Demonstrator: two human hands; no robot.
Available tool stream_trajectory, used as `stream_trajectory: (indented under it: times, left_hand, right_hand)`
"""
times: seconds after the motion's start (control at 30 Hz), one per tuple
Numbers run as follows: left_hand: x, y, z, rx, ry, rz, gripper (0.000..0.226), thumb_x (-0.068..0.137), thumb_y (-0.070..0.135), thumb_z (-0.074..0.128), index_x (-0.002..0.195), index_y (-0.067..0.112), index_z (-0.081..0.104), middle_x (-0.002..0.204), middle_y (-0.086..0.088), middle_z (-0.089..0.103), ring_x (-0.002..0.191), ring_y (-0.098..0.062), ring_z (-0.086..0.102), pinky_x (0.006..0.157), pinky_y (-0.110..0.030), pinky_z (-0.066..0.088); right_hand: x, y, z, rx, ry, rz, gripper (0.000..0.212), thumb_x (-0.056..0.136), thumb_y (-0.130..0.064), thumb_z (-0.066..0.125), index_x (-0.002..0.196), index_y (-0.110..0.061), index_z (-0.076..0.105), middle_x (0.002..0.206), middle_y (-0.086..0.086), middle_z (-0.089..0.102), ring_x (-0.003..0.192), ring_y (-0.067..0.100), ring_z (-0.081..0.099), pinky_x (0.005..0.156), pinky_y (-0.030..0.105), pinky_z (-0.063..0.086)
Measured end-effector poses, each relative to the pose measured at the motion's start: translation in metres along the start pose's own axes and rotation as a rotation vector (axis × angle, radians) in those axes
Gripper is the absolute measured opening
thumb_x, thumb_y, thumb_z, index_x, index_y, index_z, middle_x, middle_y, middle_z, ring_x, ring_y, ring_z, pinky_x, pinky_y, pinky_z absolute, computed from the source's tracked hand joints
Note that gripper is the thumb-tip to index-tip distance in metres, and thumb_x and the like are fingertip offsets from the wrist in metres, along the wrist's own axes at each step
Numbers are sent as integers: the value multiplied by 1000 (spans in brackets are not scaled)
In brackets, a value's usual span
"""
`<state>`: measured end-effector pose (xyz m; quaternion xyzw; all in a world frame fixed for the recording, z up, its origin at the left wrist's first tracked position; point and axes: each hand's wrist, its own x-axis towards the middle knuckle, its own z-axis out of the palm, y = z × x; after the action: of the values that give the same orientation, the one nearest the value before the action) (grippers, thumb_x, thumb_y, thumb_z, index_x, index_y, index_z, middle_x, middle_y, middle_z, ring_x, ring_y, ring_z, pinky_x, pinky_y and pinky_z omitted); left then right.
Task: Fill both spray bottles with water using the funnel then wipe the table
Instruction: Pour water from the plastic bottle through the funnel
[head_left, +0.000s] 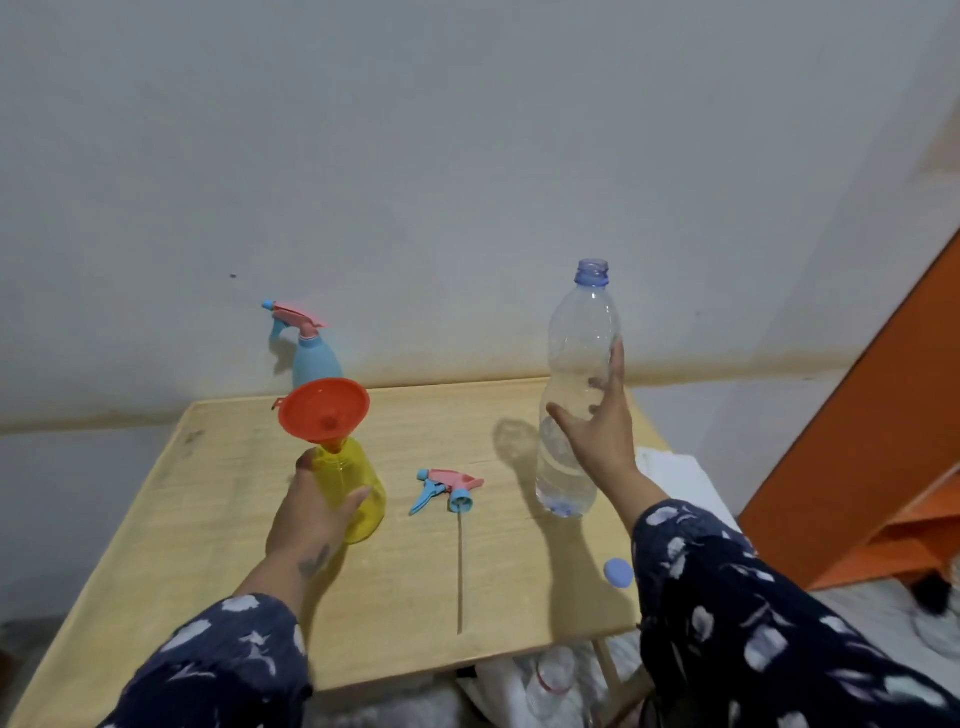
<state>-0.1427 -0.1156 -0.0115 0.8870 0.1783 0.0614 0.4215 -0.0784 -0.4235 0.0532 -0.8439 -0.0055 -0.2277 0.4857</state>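
Note:
A yellow spray bottle (361, 499) stands uncapped on the wooden table (208, 519), with an orange funnel (324, 410) seated in its neck. My left hand (311, 514) grips the bottle's left side. Its pink and blue trigger head (447, 486), with a long dip tube, lies on the table just to the right. A tall clear water bottle (582, 332), uncapped and about half full, stands at the right. My right hand (597, 426) wraps around its middle. A blue spray bottle (314, 361) with its trigger head on stands at the back by the wall.
The water bottle's blue cap (618, 571) lies near the table's right front edge. A white cloth (675, 478) lies at the table's right side. Orange furniture (883, 415) stands to the right. Plastic bottles (550, 680) lie below the table's front edge.

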Motion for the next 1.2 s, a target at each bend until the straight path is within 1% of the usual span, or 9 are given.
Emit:
stream_trajectory:
  times: [0.13,0.3,0.4,0.53,0.67,0.87,0.97,1.07,1.2]
  left_hand:
    - [0,-2,3,-20,15,4,76,81,34,75,141,17,31,127,-12,56,113,-38,56,90,-43,45]
    - [1,-3,5,-19,20,-3,77,82,36,74,143,19,29,132,-10,54,117,-37,54,91,-43,43]
    - [1,-3,5,-18,5,-8,77,82,37,73,143,20,29,132,-10,54,117,-37,54,92,-44,44]
    - [3,0,4,16,-11,-19,78,83,40,71,143,18,27,134,-11,52,118,-38,54,93,-47,46]
    - [3,0,3,81,-20,-19,76,83,46,69,139,15,29,130,-14,53,114,-38,56,92,-50,47]
    - [6,0,0,168,-40,-9,75,83,50,66,136,11,32,129,-14,54,114,-38,57,91,-50,48]
    - [7,-4,-1,202,-52,26,76,84,51,65,138,11,31,131,-14,53,116,-37,55,91,-48,48]
    - [8,-6,-2,216,-71,34,76,84,51,65,138,10,31,131,-15,53,117,-37,55,93,-48,47]
    - [8,-5,-4,206,-120,30,80,84,51,65,142,12,25,135,-13,49,123,-35,50,95,-50,46]
  right_hand:
    - [4,12,7,31,105,38,112,77,-15,78,151,-36,-2,148,2,34,122,17,47,92,30,44]
    - [7,18,8,11,109,49,111,78,-20,78,150,-36,-4,145,8,37,124,18,47,88,25,39]
    - [4,16,6,-5,97,45,113,77,-20,79,149,-39,-5,148,8,32,128,21,45,91,29,42]
    - [0,9,2,-34,59,68,119,73,-23,82,148,-42,-9,151,11,25,135,29,37,106,50,40]
    - [-9,1,-1,-56,41,146,124,70,-22,84,149,-36,-11,153,14,18,141,32,26,111,43,29]
    - [-37,-16,-1,-118,68,173,120,70,-22,83,150,-31,-6,150,11,12,138,31,28,106,43,34]
    - [-53,-28,4,-174,76,169,108,73,-20,80,149,-30,3,146,9,16,133,30,30,102,42,36]
    - [-69,-45,17,-298,26,137,84,80,-19,71,144,-27,19,138,7,25,128,27,31,100,38,35]
    - [-83,-64,38,-380,-259,39,55,83,-22,66,133,-25,42,129,5,44,125,25,38,98,37,39]
